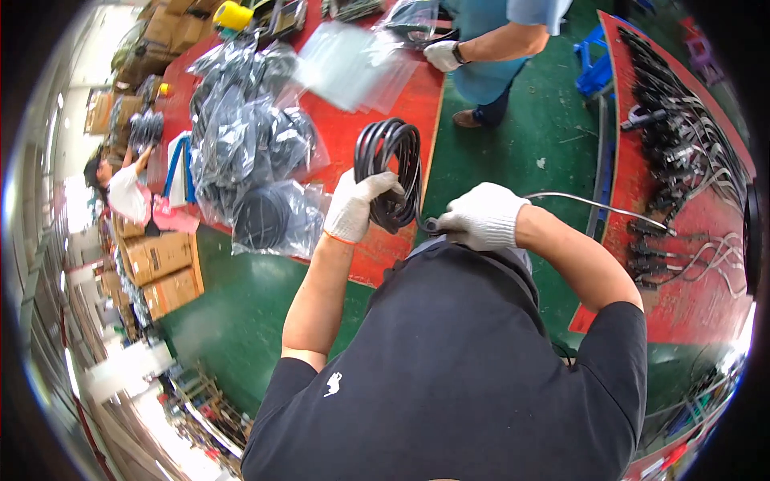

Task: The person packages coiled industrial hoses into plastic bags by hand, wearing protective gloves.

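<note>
One black shirt (pixel 449 361) is nearest, on the person doing the work. In front of it, the left hand (pixel 350 210), in a white glove, holds a round coil of black cable (pixel 390 164). Its fingers wrap around the low left side of the coil, and most of the loops stick up above them. Just beside the coil, the right hand (pixel 485 216), in a white glove too, pinches a black cable piece (pixel 431 225) that comes off the coil's bottom. Some of its fingertips are hidden. A thin grey cable (pixel 597 205) runs from near that wrist to the right bench (pixel 682 317), where lots of cables (pixel 670 152) lie.

Past the left hand is a red bench (pixel 338 128) with bags of black cable (pixel 249 140) and flat clear bags (pixel 349 68). Beyond, a co-worker's gloved hand (pixel 441 56) touches that bench's edge. Far left are brown boxes (pixel 160 260) and another person (pixel 132 195).
</note>
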A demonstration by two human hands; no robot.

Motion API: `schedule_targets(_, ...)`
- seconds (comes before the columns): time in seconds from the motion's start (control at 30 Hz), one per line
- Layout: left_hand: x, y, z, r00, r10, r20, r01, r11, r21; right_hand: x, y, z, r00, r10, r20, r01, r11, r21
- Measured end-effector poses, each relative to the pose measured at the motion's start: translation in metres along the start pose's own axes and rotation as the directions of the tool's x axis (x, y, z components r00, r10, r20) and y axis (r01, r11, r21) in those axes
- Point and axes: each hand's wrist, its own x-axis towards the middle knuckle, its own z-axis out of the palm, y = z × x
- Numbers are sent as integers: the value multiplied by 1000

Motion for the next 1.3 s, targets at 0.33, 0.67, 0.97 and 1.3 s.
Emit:
schedule_targets(0.33, 45, 11, 89, 876, -183, 446, 244, 966, -82, -21, 10, -5, 768, 111, -631, -178, 983, -44)
schedule_targets(0.67, 52, 12, 138, 738, -415, 532, 216, 893, 395, -85, 76, -23, 766, -54, -640, -15, 995, -102)
schedule_targets(0.97, 24, 42, -41, 924, -127, 360, 221, 947, -232, -219, 173, 39, 489, 825, -283, -764, 562, 318)
schedule_targets(1.3, -21, 20, -117, 994, 71, 84, -12, 831, -556, -117, 77, -15, 849, 362, -384, -477, 838, -265)
